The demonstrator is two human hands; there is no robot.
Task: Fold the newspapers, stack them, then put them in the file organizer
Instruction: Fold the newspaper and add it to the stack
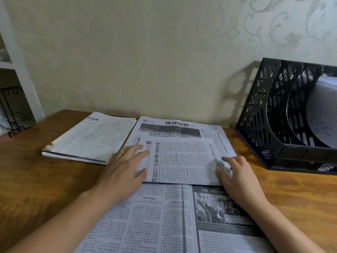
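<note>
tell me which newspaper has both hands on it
The folded newspaper in the middle, lying on a larger paper: left hand and right hand rest on its side edges. The stack to the left is untouched.

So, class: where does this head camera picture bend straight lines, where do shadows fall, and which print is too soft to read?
Head view: wide-angle lens bows the table edge; the file organizer casts a patterned shadow on the wall to its left; body text is blurry on the folded newspaper under the left hand and right hand; headlines stay legible.
</note>
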